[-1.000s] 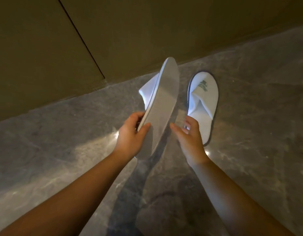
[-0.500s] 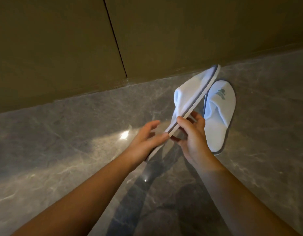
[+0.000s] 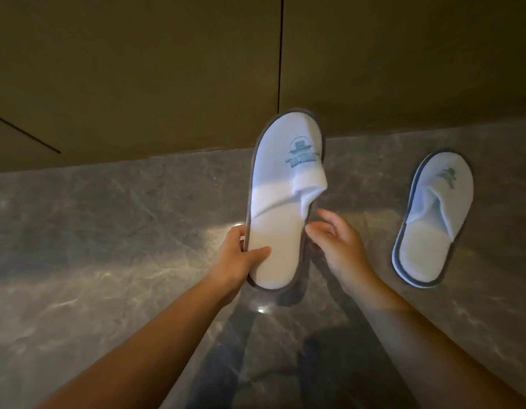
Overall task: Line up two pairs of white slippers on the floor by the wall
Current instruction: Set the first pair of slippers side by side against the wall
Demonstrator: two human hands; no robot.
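Head view, the only one. Held slipper lifted off the floor near centre, toe toward 12 o'clock and overlapping the lower edge of the wall, heel toward 6, upper side and teal logo facing the camera; turned that way, probably, so that it can go down sole-first with its toe to the wall. Left hand clamped on the heel part from 9 o'clock, thumb across the insole and the other fingers hidden behind the sole: a grip at the stiff rim, apparently to keep the soft upper uncrushed and the toe free to aim. Right hand loose and spread at 3 o'clock of the heel, fingertips just beside the rim, contact impossible to tell; holding nothing, seemingly ready to steady or square the heel. Second slipper flat on the floor at 3 o'clock, well apart from the held one, toe near the wall and leaning slightly toward 1 o'clock, opening up; likely the reference for the row. Bare grey marble between the two, enough for the held slipper beside its mate. No other slippers in view, so the second pair unaccounted for and the task judged early. Next step, probably: lowering to the left of the second slipper, heels level, toes parallel. Main risk: a skewed landing on the glossy stone, or a wide gap in the pair.
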